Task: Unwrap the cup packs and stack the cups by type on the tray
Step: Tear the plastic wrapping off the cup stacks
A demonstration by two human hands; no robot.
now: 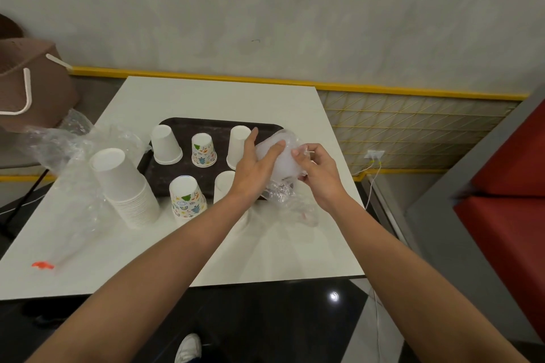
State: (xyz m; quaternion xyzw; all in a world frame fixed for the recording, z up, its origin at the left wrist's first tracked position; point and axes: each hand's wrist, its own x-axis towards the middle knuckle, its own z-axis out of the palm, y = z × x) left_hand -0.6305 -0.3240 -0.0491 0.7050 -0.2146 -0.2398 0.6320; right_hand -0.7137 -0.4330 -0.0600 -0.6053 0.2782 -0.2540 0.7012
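View from above of a white table (265, 250) set against a grey wall. Both hands hold a cup pack (278, 158), a stack of cloudy, translucent cups in clear film, raised over the right end of a dark tray (180, 124). The left hand (253, 169) grips the pack from the left, thumb up and fingers curved across it. The right hand (320, 174) pinches the film at the pack's right side, and loose film (295, 203) hangs below down to the table. On the tray stand upside-down cups: a short white stack (165, 144) at the back left, a patterned cup (203, 150) in the middle, and a white cup (238, 143) partly behind the left hand. At the tray's near edge are a patterned stack (187, 199) and another white cup (223, 186); whether they stand on the tray is unclear. A tall white stack (125, 186) leans on the table left of the tray, beside crumpled empty wrap (70, 141). An orange tie (42, 265) lies near the front left corner. A brown bag (29, 82) sits beyond the table's left side.
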